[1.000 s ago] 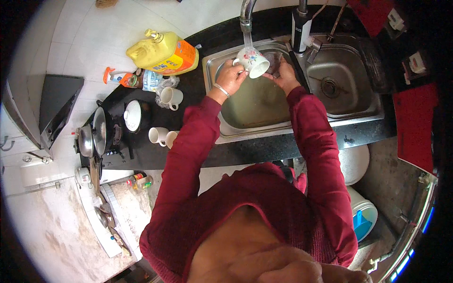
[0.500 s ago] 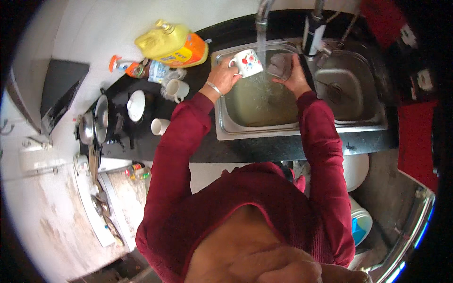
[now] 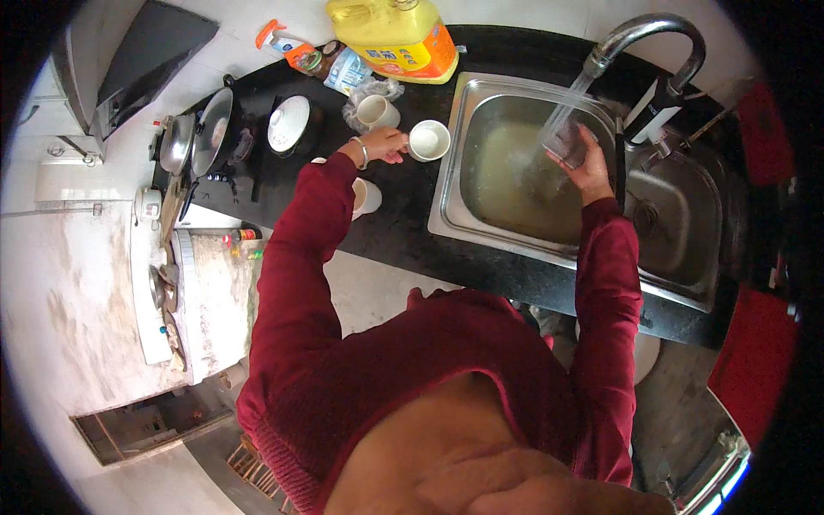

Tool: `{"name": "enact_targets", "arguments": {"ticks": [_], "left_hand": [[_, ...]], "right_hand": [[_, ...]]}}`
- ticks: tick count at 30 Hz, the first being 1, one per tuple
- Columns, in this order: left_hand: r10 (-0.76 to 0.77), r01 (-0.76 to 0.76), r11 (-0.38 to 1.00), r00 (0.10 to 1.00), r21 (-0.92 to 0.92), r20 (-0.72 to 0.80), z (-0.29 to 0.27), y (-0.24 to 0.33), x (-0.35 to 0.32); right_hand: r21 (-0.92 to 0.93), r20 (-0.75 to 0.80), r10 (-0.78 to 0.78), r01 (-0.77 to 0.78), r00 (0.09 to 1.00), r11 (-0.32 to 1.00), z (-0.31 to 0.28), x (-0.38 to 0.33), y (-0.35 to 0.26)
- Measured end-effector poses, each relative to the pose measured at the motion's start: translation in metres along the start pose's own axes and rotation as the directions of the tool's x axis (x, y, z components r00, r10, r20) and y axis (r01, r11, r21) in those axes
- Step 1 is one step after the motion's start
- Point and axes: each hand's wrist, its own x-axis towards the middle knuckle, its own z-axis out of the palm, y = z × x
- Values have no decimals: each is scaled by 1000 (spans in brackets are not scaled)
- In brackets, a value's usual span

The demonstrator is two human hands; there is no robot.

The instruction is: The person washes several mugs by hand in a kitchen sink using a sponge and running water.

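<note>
Since the earlier frames the left hand (image 3: 384, 144) has left the sink (image 3: 446, 172) and carried its white cup (image 3: 428, 140) out to the worktop (image 3: 403, 232); the cup now stands upright there, mouth up, just left of the sink rim. Fingers rest against the cup's left side, loosely curled; whether they grip it or merely touch it cannot be told.

Right hand (image 3: 584, 159) remains over the left basin, clasping a clear glass (image 3: 562, 137). Water from the tap (image 3: 639, 39) falls straight onto the glass. Glass tilted, its long axis leaning up toward the spout, mouth toward the stream.

Key relation: cup lies immediately right of the left hand, between that hand and the sink; the right hand is well apart from it, across the basin. Left hand is clearly the nearer.

Around the cup: a second white mug (image 3: 376, 112) just behind it, a third cup (image 3: 365, 197) partly hidden under the left sleeve, a white bowl (image 3: 288, 123) further left, a yellow jug (image 3: 396, 34) at the wall. Basin holds cloudy water.
</note>
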Motion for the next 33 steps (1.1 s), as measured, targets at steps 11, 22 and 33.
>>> {"name": "enact_targets", "arguments": {"ticks": [11, 22, 33], "left_hand": [[-82, 103, 985, 985, -140, 150, -23, -37, -1], [-301, 301, 953, 953, -24, 22, -58, -62, 10], [-276, 138, 899, 916, -415, -292, -44, -71, 43]], "right_hand": [[-31, -35, -25, 24, 999, 999, 41, -18, 6], [3, 1, -81, 81, 997, 997, 58, -24, 15], [64, -9, -109, 109, 994, 992, 68, -31, 15]]}}
